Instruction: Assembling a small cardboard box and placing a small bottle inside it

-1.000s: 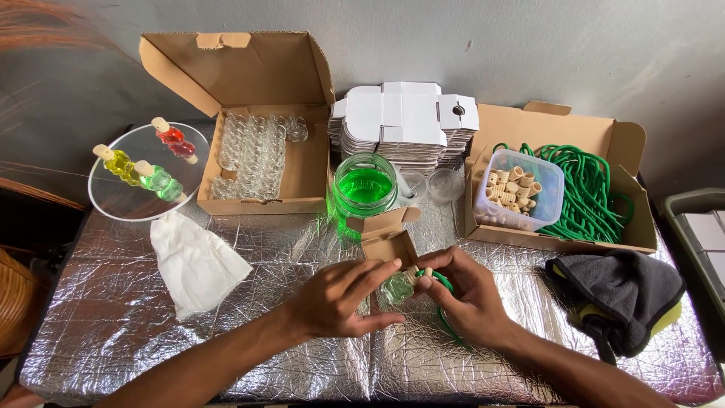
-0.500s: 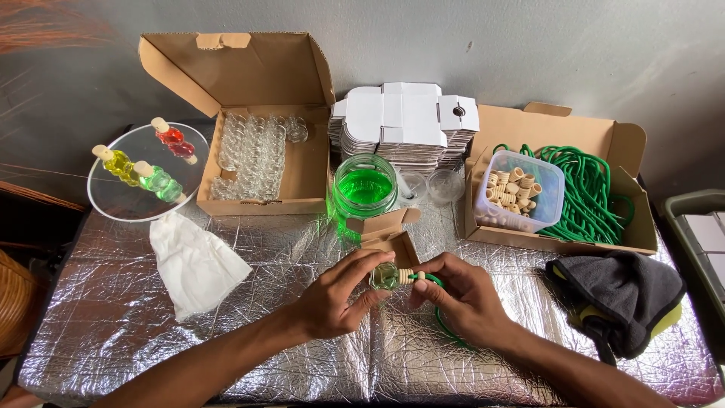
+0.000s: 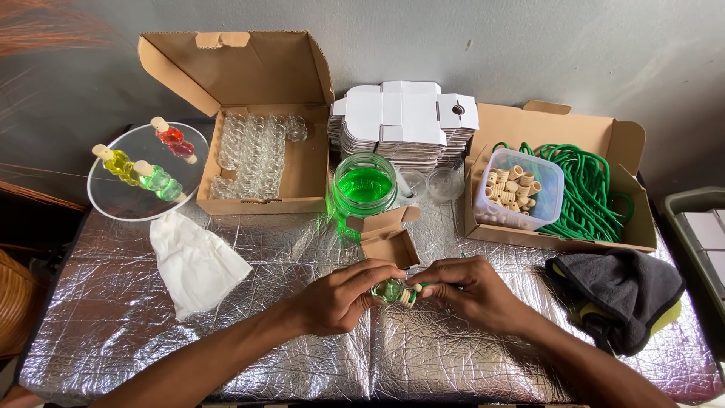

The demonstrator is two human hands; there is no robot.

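A small glass bottle (image 3: 390, 289) is pinched between the left hand (image 3: 336, 298) and right hand (image 3: 472, 291). Bare foil table (image 3: 113, 332) is left open on both sides, bounded by a white cloth (image 3: 195, 264) and a dark cloth (image 3: 619, 291).

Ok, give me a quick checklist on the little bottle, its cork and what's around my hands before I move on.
1. Small bottle held by left hand: ok.
2. Right hand at the cork: ok.
3. Cork fully seated: cannot tell, fingers hide it.
4. Green cord at the bottle neck: cannot tell, mostly hidden.
5. Jar of green liquid upright, apart from both hands: ok.
6. Small brown box open, just behind the hands: ok.
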